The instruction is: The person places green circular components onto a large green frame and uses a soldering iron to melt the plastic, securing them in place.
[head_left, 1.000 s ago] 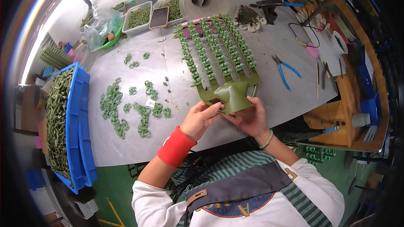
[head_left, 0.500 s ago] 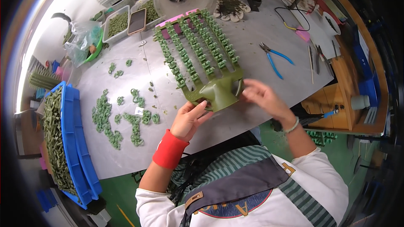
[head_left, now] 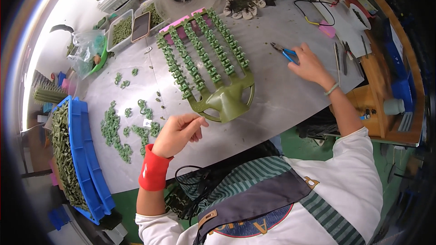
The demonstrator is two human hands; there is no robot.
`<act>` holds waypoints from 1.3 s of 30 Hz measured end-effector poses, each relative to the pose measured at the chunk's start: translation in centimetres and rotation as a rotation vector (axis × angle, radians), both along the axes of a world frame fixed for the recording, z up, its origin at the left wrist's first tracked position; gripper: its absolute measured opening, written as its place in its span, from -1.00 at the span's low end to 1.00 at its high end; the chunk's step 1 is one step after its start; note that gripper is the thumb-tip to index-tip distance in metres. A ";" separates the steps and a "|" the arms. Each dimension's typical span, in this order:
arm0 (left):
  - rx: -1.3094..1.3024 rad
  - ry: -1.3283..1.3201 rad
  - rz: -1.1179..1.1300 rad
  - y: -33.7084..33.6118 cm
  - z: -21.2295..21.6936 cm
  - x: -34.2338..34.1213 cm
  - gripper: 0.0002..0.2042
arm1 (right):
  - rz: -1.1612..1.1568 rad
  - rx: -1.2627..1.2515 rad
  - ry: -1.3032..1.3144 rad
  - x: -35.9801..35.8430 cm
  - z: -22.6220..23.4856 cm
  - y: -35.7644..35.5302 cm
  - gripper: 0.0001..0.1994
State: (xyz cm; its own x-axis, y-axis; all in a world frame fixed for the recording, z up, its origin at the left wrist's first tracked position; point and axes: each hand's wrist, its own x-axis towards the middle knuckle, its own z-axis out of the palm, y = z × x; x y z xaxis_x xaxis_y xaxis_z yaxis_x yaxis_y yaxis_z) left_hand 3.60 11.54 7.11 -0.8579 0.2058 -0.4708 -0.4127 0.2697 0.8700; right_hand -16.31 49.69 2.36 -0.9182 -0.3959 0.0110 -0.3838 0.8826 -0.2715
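A green plastic rack (head_left: 229, 102) with several long prongs, each lined with small green clip-like pieces (head_left: 206, 50), lies on the metal table, its far end on a pink block (head_left: 183, 31). My left hand (head_left: 175, 134) is just off the rack's near left handle loop, with fingers curled in and nothing visible in them. Off to the right, my right hand (head_left: 311, 66) closes on the blue handles of a pair of pliers (head_left: 282, 51), whose jaws point away to the left. My fingers hide part of those handles.
Loose green pieces (head_left: 111, 129) lie in clusters at left, beside a blue crate (head_left: 81, 154) full of green parts. A phone (head_left: 141, 26) rests on tubs at the back, near a dirty glove (head_left: 244, 4). More hand tools (head_left: 344, 59) lie at right.
My left hand has let go of the rack and drawn back to the left. My right hand has moved from the rack's right side out to the pliers and taken hold of them.
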 end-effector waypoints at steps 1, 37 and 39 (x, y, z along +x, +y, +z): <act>-0.031 0.075 0.006 0.4 0.8 -0.5 -0.74 | -0.003 -0.079 -0.041 -0.1 0.7 -0.2 -0.53; -0.878 1.138 0.089 9.7 -2.8 -11.3 -0.87 | 0.943 0.026 -0.139 -5.3 7.4 -7.3 -0.49; -0.878 1.129 0.086 9.7 -2.9 -11.3 -0.89 | 0.920 0.053 -0.167 -5.0 7.7 -7.5 -0.50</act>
